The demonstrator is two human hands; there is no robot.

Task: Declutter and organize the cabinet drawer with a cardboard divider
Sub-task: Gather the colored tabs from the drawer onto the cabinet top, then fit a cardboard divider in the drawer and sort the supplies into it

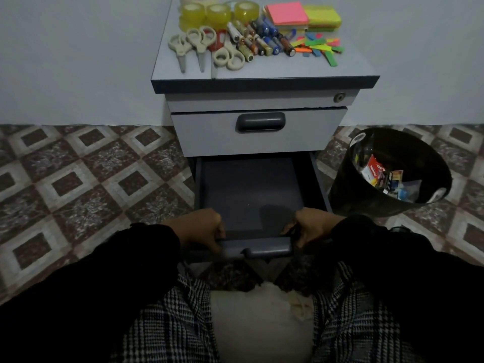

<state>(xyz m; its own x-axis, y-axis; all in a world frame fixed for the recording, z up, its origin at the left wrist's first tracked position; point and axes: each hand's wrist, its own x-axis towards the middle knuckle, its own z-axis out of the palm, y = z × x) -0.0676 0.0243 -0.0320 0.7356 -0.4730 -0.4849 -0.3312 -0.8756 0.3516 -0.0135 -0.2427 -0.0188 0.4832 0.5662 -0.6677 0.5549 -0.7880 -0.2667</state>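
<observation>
Two hands on the front edge of the open lower drawer (pixel 251 195): left hand (pixel 203 226) curled tight on the rim by the grey handle (pixel 258 248), right hand (pixel 313 226) gripping the other end. Dark and bare inside the drawer. Up on the cabinet top (pixel 348 66): tape rolls (pixel 217 13), scissors (pixel 199 45), batteries (pixel 262 40), sticky notes (pixel 286 13). Just right of the cabinet, a black bin (pixel 390 171) with scraps inside.

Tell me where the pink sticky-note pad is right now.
The pink sticky-note pad sits at the back right of the grey cabinet top, beside the yellow-green pad, behind the batteries.
</observation>
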